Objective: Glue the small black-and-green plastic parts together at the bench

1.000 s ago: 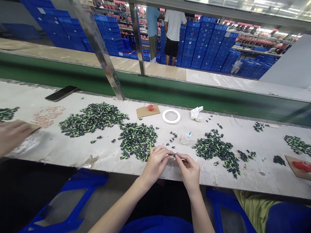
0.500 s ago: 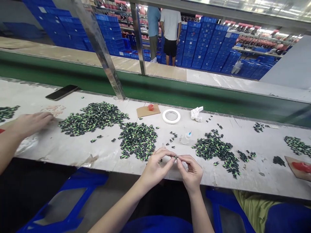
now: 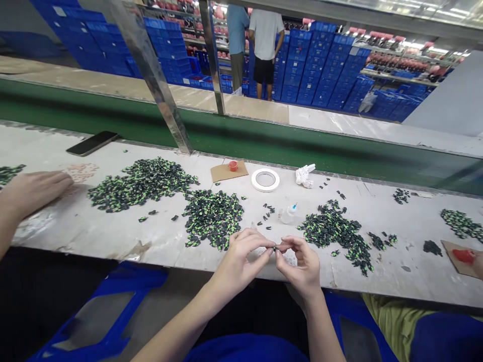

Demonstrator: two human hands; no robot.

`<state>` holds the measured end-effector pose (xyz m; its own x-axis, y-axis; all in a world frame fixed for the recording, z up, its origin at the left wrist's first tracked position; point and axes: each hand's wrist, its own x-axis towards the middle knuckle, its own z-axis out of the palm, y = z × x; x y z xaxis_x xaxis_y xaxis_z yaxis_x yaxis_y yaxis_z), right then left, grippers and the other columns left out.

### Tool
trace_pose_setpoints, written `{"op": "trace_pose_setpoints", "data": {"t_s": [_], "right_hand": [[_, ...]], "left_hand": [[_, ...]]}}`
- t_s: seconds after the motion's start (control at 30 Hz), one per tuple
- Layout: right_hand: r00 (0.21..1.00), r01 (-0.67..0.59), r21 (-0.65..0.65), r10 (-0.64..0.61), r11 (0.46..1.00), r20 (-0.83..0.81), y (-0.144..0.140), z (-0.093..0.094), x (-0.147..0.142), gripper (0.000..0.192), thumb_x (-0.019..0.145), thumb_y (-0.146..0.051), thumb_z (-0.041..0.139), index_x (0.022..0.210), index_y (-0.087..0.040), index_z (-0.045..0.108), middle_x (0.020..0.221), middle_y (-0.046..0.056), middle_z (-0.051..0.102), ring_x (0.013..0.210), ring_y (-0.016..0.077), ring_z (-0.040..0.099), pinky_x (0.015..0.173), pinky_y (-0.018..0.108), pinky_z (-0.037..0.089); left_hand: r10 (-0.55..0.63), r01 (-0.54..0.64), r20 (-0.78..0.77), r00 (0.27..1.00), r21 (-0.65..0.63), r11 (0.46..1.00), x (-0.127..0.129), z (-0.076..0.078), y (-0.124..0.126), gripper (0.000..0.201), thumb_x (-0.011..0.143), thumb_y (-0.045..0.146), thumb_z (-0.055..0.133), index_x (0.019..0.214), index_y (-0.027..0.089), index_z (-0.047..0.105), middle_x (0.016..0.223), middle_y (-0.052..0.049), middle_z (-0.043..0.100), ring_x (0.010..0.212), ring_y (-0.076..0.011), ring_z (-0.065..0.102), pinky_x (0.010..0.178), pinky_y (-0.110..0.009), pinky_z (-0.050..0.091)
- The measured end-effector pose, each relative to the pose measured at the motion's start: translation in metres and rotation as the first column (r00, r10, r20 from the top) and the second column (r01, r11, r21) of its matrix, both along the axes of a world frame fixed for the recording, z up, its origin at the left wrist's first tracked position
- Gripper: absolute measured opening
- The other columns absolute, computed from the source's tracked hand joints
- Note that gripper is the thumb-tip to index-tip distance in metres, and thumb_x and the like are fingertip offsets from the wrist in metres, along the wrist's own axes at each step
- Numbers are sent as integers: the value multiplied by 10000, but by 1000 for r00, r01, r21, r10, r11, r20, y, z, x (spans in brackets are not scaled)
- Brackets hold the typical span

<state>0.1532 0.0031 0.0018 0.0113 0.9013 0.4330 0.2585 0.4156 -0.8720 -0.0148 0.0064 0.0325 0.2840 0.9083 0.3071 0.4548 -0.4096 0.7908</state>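
We pinch one tiny dark part (image 3: 276, 248) at the bench's (image 3: 94, 231) near edge
Our left hand (image 3: 241, 256) and right hand (image 3: 300, 261) meet, fingertips narrowed tight on it

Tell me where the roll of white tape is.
The roll of white tape lies flat on the workbench, far side near the middle, between the cardboard scrap and a crumpled white wad.

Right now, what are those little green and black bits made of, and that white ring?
The little bits look like moulded plastic: black bodies with bright green patches that shine slightly. The white ring looks like a roll of tape, flat and matte with a hollow middle, though paper or plastic is hard to tell.
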Motion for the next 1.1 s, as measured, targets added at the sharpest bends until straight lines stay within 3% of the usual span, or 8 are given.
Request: {"op": "trace_pose_setpoints", "data": {"t_s": [0.2,0.37,0.47,0.57,0.63,0.8,0.97,1.1], "right_hand": [[998,4,-46,-7,999,-66,-3,-13,-5,211,730,-148,656,925,-216,614,708,3,675,632,149,651,655,287,563],[997,6,-54,-2,999,82,3,-15,14,100,765,-189,626,860,-208,654,709,20,686,617,160,652,617,289,559],[961,198,-23,-189,980,201,13,-13,41,87,804,-262,606,809,-212,677,764,47,699,676,185,653,640,322,553],[838,472,44,-463,881,287,26,-13,62,219,785,-391,653,880,-199,698,911,102,705,827,246,643,772,412,528],[785,523,89,-520,847,336,36,-17,66,348,739,-475,693,936,-187,707,998,135,692,953,295,601,871,473,475],[811,436,34,-409,899,419,63,-34,45,579,637,-587,739,1066,-202,686,1081,154,658,1070,349,462,919,519,397],[875,334,-55,-288,941,388,78,-35,31,424,690,-547,705,963,-225,672,1104,133,658,1088,335,454,930,507,390],[946,275,-213,-224,937,236,67,-21,32,420,709,-525,692,956,-211,562,1101,137,668,1030,296,570,870,453,457]], "left_hand": [[110,-110,-3,994,-40,993,9,-9,-7,111,839,224,610,860,248,716,849,-26,750,853,-220,643,829,-394,419],[10,-4,43,999,-144,990,5,-32,3,223,859,252,596,1070,253,667,926,-38,745,931,-219,651,887,-397,415],[86,-96,-74,994,-141,985,-13,-44,13,369,846,252,613,1211,274,570,1015,-43,731,1007,-240,628,948,-458,355],[203,-223,-241,949,-62,973,-31,-51,19,196,824,218,628,1016,253,650,1024,-57,723,1048,-283,589,942,-516,313],[195,-207,-310,931,-6,978,-36,-54,19,117,799,177,644,893,241,672,974,-55,728,1049,-299,573,936,-534,293],[173,-131,-376,911,135,982,-27,-65,12,172,781,88,605,733,239,672,873,-49,714,1062,-307,537,943,-546,272],[170,-105,-383,908,187,977,-19,-71,15,213,813,80,559,718,236,668,851,-47,702,1053,-287,538,916,-500,332],[136,-94,-347,928,135,986,-11,-68,20,167,819,97,586,749,228,662,873,-41,712,1047,-275,539,916,-484,344]]}}
